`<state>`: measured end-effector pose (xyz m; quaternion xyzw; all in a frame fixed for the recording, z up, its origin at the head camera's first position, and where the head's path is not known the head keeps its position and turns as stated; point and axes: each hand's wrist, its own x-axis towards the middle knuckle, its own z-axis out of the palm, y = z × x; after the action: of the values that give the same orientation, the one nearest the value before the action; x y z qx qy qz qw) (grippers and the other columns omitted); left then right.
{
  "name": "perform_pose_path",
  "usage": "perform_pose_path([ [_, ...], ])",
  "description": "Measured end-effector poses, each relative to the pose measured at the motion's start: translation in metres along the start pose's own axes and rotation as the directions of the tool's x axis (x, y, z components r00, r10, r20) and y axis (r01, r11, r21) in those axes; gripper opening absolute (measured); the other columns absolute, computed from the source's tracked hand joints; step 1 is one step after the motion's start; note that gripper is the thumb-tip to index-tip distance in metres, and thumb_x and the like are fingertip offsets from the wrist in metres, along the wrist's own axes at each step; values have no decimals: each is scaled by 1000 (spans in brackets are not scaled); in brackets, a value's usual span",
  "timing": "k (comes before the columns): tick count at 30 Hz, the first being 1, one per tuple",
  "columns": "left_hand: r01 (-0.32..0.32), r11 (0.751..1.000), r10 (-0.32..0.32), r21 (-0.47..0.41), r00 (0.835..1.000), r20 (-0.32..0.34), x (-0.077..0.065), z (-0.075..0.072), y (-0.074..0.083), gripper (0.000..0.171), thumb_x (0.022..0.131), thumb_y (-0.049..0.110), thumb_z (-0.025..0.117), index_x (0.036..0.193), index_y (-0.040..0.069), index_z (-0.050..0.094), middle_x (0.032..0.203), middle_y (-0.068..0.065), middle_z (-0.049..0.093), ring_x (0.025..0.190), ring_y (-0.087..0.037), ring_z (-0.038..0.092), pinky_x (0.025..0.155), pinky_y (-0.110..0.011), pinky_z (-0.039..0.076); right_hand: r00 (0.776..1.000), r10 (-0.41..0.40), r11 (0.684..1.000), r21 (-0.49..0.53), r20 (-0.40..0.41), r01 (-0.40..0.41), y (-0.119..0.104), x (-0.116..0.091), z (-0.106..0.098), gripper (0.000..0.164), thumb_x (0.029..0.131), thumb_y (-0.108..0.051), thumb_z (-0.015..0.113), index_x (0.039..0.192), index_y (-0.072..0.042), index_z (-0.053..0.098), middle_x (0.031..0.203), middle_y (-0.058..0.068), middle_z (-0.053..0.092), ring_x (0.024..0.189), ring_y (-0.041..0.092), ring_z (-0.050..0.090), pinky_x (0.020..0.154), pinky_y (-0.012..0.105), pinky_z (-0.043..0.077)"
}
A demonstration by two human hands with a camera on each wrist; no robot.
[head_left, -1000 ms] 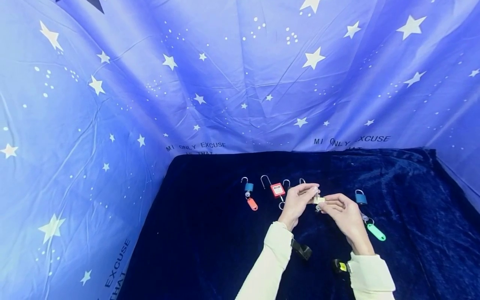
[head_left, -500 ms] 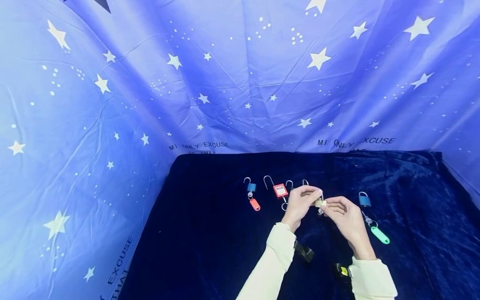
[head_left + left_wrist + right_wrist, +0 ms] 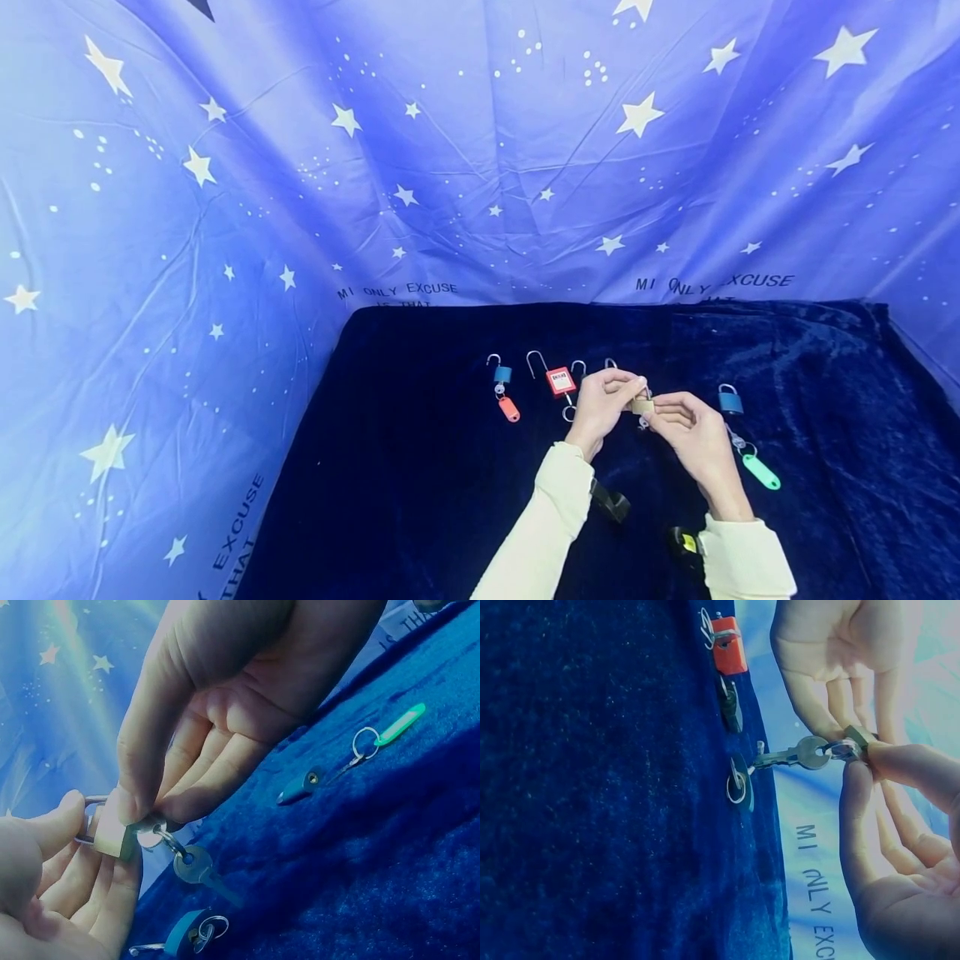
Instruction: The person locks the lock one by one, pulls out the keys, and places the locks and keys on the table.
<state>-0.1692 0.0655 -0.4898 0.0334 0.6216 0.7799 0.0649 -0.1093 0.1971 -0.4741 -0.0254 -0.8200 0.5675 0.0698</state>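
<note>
A small brass padlock (image 3: 642, 407) is held up between both hands, over the dark blue cloth. My left hand (image 3: 602, 406) pinches it at the shackle end, the thumb lying against the shackle (image 3: 91, 819) in the left wrist view. From the other side my right hand (image 3: 693, 429) pinches the padlock's body near its keyhole end, with thumb and index fingertip. A key bow (image 3: 152, 831) shows at the body's base, and a second key (image 3: 799, 753) dangles from its ring. Fingers partly hide the brass body and shackle.
Left on the cloth lie a blue padlock (image 3: 502, 375) with an orange tag (image 3: 509, 409) and a red padlock (image 3: 559, 381) with a long raised shackle. Two more shackles poke out behind my left hand. To the right rest another blue padlock (image 3: 731, 400) and a green tag (image 3: 761, 472).
My left fingertips have come down slightly at the shackle, and the brass body looks darker, catching less light. Both hands keep hold of the padlock. The whole head view has shifted a little.
</note>
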Motion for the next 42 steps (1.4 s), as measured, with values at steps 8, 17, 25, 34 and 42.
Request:
perform_pose_path([
  [8,-14,1000,14,-2,1000,7,3,-4,2,15,90,10,72,96,-5,72,88,-25,73,66,-3,66,60,-17,53,1000,-3,1000,8,15,3,-1,5,2,31,91,-9,72,113,9,60,87,-17,66,78,-6,65,70,13,53],
  [17,11,1000,-11,5,1000,-25,7,-5,4,12,88,11,74,92,0,74,85,-20,75,66,-4,66,60,-17,53,999,-15,997,74,31,12,1,8,4,32,93,-10,70,115,10,59,87,-17,67,78,-3,66,70,16,55],
  [25,0,998,-2,-55,1000,-30,13,-1,10,12,89,11,74,91,0,73,85,-20,75,66,-5,67,61,-18,54,996,50,998,-44,71,-47,3,9,4,42,101,-32,58,121,5,62,102,10,72,83,8,69,73,23,56],
  [34,-14,1000,14,-21,1000,-19,16,1,16,14,89,13,73,94,0,74,86,-19,75,68,-5,68,62,-19,55,994,-43,999,-13,104,45,3,9,7,34,105,-21,51,109,9,66,98,19,72,80,1,66,70,21,55],
  [42,5,999,-8,36,997,82,19,1,19,17,93,16,70,101,2,76,91,-18,75,71,-5,68,68,-21,58,998,-21,999,26,62,19,3,8,6,32,105,-19,51,109,9,66,90,5,73,75,5,66,68,21,55],
])
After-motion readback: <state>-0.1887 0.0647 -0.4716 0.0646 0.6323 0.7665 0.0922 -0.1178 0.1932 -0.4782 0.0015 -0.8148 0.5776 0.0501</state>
